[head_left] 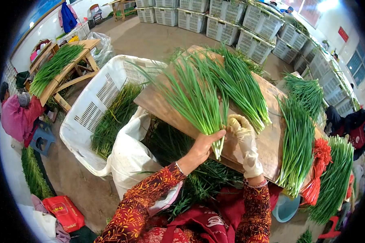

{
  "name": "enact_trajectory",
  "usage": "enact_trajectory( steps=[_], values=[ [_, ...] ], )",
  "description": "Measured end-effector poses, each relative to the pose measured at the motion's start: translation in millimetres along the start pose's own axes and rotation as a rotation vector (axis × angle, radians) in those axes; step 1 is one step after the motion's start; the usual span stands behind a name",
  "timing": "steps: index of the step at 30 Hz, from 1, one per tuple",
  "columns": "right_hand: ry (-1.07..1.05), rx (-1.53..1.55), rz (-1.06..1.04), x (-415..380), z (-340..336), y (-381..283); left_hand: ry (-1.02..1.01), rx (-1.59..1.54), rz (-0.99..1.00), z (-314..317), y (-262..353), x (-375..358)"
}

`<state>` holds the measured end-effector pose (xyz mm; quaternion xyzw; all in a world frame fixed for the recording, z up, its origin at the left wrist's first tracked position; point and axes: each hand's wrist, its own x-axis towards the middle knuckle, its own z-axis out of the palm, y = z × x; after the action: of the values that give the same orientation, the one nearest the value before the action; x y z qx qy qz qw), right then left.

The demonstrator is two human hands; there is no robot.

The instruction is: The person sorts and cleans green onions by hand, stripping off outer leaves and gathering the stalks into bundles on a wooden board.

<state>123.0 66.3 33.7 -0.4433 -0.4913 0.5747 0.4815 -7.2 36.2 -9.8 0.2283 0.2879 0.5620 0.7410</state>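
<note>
My bare left hand (201,149) is closed around the lower stems of a bunch of chives (196,99), whose green leaves fan out over the wooden board (273,156). Close to the right of that bunch is my right hand (241,128), in a pale, thin glove, its fingers curled together; whether they pinch a stem is not clear. A second pile of chives (247,89) lies on the board just beyond the glove. Along the board's right side rests a larger pile of chives (296,141), with a bundle of red ties (321,156) beside it.
A white plastic crate (79,135) with loose greens stands left of the board, a white sack (129,156) against it. Loose greens (207,182) hang below the board near my lap. A blue basin (286,207) sits lower right. Another person (22,113) sits far left; stacked crates (255,44) line the back.
</note>
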Motion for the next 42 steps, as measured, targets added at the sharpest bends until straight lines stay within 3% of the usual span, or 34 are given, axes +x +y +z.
enact_trajectory(
  steps=[15, 17, 20, 22, 23, 24, 26, 28, 30, 32, 35, 37, 38, 40, 41, 42],
  values=[
    [0.083, -0.224, 0.019, 6, -1, 1, 0.037, 0.042, 0.002, 4, 0, -3],
    [0.106, -0.526, -0.28, -5, 10, -9, 0.008, 0.049, 0.018, 6, -1, -1],
    [0.077, -0.891, -0.462, -10, 15, -12, 0.071, 0.155, 0.088, 7, -11, 3],
    [0.089, -0.872, -0.445, -7, 12, -11, 0.113, 0.137, 0.002, 10, -11, 3],
    [0.082, -0.849, -0.429, -7, 10, -11, 0.135, 0.065, -0.18, 8, -7, 0],
    [0.1, -0.855, -0.426, -9, 9, -9, 0.013, -0.06, -0.083, 3, -11, -2],
    [0.149, -0.568, -0.327, -10, 9, -7, -0.001, -0.23, -0.099, 2, -15, 2],
    [0.184, -0.61, -0.372, -17, 15, -9, -0.043, -0.28, -0.136, 0, -13, 3],
    [0.183, -0.311, -0.404, -20, 17, -3, -0.105, -0.306, -0.175, 4, -10, 3],
    [0.188, -0.378, -0.491, -26, 14, -6, -0.097, -0.303, -0.203, 5, -7, 4],
    [0.044, -0.5, -0.578, -46, 14, -10, -0.207, -0.238, -0.229, -6, -4, 11],
    [-0.266, -0.69, -0.649, -63, 17, -21, -0.161, -0.174, -0.146, -10, 9, 13],
    [-0.599, -0.796, -0.419, -77, 18, -28, -0.178, -0.191, -0.076, -21, 11, 20],
    [-1.119, -0.534, 0.05, -95, 17, -28, 0.054, -0.182, 0.149, -15, 37, 20],
    [-1.044, -0.672, 0.001, -93, 12, -38, 0.212, -0.129, 0.177, -6, 55, 19],
    [-0.968, -0.808, -0.049, -82, -1, -52, 0.081, -0.211, 0.293, -9, 59, 22]
  ],
)
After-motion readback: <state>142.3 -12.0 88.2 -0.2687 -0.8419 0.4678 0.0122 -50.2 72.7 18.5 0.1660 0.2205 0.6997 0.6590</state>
